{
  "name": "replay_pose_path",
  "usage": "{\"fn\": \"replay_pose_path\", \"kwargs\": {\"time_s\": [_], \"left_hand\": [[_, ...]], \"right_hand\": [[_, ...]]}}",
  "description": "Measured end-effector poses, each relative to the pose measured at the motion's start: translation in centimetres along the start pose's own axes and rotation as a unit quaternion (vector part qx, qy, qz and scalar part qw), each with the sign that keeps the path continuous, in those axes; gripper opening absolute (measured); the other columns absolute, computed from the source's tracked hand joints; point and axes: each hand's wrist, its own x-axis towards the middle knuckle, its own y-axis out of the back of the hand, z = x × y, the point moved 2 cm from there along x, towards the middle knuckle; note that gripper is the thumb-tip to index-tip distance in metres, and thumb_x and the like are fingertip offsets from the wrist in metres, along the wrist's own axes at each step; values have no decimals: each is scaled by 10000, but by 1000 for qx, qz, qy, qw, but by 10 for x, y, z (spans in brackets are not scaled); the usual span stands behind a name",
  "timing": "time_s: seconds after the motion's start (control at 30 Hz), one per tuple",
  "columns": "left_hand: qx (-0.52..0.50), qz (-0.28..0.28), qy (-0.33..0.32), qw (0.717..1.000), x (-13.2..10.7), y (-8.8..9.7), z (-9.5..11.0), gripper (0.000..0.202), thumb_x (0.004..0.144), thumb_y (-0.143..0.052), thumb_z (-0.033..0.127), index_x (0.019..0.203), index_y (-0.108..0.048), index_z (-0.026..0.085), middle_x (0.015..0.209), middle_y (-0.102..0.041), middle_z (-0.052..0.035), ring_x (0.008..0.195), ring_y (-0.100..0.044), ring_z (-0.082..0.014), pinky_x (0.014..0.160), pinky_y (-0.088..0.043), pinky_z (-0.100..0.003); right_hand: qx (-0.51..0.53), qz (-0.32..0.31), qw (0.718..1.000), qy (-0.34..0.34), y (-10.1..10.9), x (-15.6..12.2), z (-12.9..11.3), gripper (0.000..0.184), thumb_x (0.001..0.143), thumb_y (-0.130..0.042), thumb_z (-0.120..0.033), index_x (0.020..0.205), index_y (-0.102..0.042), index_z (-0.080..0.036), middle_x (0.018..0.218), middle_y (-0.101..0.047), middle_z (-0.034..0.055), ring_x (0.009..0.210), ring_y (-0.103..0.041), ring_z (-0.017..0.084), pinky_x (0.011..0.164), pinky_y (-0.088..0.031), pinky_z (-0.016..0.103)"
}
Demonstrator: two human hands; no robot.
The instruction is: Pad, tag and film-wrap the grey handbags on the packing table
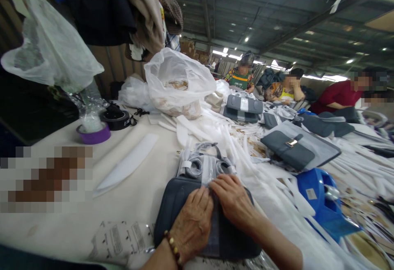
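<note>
A dark blue-grey bag (172,192) lies in front of me, with a clear plastic strip (214,229) running down its middle. On its left half rests my left hand (195,220), laid flat with the fingers close together and their tips at the strip. My right hand (235,202) presses on the upper part of the bag from the other side, its fingers extended and lightly bent over the strip. The two hands almost meet there. Beyond the fingertips sit coiled grey straps (195,167) wrapped in white bands. The bag's lower middle is partly covered by my hands and forearms.
White foam pieces (129,163) and printed plastic film (120,239) lie leftward, with a purple tape roll (94,134) farther back. A blue tape dispenser (318,192) stands at right. Behind are other grey bags (289,147), a white plastic sack (181,81) and several people.
</note>
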Motion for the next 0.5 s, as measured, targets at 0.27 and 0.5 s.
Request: {"fn": "replay_pose_path", "kwargs": {"time_s": [0.27,0.5], "left_hand": [[51,53,-33,997,1,7,-2,454,779,-358,57,1215,-486,42,1139,-612,-138,1108,-526,-240,932,-399,-354],[55,129,-129,982,0,-6,-16,633,757,-398,139,1387,-334,116,1086,-650,-106,1025,-558,-252,877,-371,-352]], "right_hand": [[130,64,989,36,10,-66,-37,319,827,-438,-83,1071,-598,-212,1013,-694,11,1038,-564,181,1107,-158,417],[63,360,813,-453,80,-168,93,175,765,-590,-342,849,-659,-204,988,-657,81,1030,-537,255,957,-358,428]]}}
